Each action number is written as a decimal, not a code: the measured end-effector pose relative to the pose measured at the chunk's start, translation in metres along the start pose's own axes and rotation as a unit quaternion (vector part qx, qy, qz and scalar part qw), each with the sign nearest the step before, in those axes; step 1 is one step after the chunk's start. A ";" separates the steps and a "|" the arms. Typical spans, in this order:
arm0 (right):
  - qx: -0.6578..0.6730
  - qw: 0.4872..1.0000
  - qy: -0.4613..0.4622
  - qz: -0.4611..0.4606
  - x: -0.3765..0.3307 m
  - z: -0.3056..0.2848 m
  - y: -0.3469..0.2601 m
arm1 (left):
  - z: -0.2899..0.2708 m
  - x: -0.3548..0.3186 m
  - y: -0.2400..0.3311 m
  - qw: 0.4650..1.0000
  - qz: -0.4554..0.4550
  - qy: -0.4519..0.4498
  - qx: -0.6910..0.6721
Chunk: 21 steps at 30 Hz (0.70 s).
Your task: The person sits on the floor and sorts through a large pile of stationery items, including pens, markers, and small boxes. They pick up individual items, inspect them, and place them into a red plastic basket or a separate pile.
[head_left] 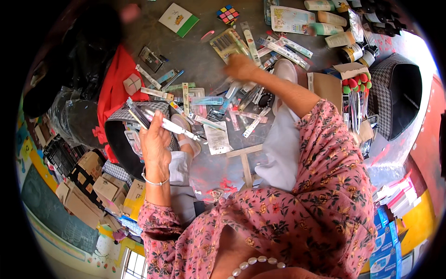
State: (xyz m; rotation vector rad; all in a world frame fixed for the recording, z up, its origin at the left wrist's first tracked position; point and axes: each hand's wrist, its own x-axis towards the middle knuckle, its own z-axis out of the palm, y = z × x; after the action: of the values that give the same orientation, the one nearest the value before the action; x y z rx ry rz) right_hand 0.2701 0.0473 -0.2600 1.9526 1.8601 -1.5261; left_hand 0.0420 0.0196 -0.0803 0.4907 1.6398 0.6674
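My left hand (155,145) is closed around several slim pen packs (173,126), which stick out on both sides of the fist. My right hand (242,69) reaches out over the heap, its fingers smeared by motion, so whether it holds anything does not show. Just beyond it lies a yellowish pack of dark pens (226,44). A scattered heap of pens and slim packets (251,98) spreads between my feet. Close by the left hand are a white printed packet (217,138) and a light blue pack (207,101).
A houndstooth bin (121,113) stands at the left beside red cloth (114,76). At the right are an open cardboard box (325,88), another houndstooth bin (378,88) and several bottles (329,29). A green-and-white notebook (179,20) and a puzzle cube (227,15) lie at the far side.
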 end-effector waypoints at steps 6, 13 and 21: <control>-0.146 0.959 0.210 0.125 0.007 0.007 0.079 | 0.008 -0.004 -0.006 0.999 -0.023 -0.017 -0.018; -0.062 0.980 0.103 0.156 0.012 0.017 0.064 | 0.004 -0.003 -0.012 0.997 -0.053 -0.029 -0.054; -0.090 0.992 0.087 0.014 -0.020 -0.031 0.079 | 0.000 -0.002 -0.012 0.996 -0.062 -0.015 -0.065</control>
State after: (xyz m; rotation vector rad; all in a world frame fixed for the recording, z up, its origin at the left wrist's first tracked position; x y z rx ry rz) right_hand 0.3537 0.0296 -0.2759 2.0748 1.9476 -1.1686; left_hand 0.0430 0.0091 -0.0869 0.3006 1.5732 0.6654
